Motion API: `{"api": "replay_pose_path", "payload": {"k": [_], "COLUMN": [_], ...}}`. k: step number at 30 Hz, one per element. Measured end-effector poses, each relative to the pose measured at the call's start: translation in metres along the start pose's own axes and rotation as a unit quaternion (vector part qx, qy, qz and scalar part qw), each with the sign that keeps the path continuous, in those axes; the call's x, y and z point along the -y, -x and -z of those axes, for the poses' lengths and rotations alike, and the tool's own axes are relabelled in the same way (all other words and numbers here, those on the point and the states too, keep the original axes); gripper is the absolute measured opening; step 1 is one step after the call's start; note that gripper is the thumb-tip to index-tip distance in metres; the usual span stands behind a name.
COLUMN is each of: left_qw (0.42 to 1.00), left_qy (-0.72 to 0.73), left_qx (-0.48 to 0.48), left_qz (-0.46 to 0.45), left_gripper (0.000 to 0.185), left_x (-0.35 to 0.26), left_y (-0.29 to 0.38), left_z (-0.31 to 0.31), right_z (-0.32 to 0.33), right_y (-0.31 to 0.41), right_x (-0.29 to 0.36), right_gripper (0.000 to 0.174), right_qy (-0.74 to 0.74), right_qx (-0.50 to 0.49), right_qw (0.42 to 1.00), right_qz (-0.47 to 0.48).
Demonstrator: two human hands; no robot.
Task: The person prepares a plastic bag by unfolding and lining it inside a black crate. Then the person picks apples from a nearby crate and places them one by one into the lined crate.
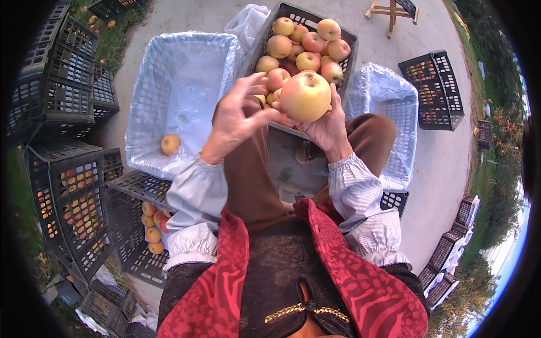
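Observation:
My right hand point(323, 126) holds a large yellow-pink apple point(306, 96) from below, its dimpled end facing up. Beside it on the left, my left hand point(241, 114) is raised with its fingers apart and slightly blurred, holding nothing. Behind both hands is a black plastic crate point(353, 40) of yellow and red apples point(279, 46). A crate lined with clear plastic film point(190, 36) stands to the left, with a single apple point(170, 144) near its lower end. Right of my knee is another film-lined crate point(412, 126); no apple is visible in it.
Stacked black crates point(72, 76) rise at the far left, and lower down an open crate point(139, 262) holds several apples. A tilted crate point(441, 91) stands at the right. A wooden folding stool point(392, 14) is at the top right. Crumpled plastic film point(247, 25) lies between two crates.

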State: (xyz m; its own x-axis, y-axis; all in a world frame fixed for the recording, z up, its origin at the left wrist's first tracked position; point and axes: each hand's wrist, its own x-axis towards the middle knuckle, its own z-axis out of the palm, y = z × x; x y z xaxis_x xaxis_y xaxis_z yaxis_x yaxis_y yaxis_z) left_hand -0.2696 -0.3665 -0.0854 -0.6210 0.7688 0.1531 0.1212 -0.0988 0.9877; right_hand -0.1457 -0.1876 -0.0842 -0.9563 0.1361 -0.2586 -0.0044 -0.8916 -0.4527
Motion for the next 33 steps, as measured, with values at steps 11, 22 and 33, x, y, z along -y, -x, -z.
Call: {"api": "replay_pose_path", "payload": {"k": [11,22,33], "left_qw": [0.977,0.956,0.956], "left_qy": [-0.118,-0.136,-0.002], "left_qx": [0.035,-0.042,-0.251], "left_qz": [-0.172,-0.257,-0.153], "left_gripper": [0.085,0.07,0.081], "left_x": [-0.044,-0.053,-0.092], "left_y": [0.031,0.104,0.236], "left_z": [-0.131,-0.161,-0.1], "right_z": [0.009,0.009,-0.108], "right_y": [0.113,0.183,0.207], "right_x": [0.017,0.002,-0.1], "right_gripper": [0.069,0.063,0.055], "right_qy": [0.068,0.346,0.62], "right_qx": [0.035,-0.004,0.058], "right_qw": [0.992,0.92,0.779], "right_qz": [0.097,0.183,0.068]}}
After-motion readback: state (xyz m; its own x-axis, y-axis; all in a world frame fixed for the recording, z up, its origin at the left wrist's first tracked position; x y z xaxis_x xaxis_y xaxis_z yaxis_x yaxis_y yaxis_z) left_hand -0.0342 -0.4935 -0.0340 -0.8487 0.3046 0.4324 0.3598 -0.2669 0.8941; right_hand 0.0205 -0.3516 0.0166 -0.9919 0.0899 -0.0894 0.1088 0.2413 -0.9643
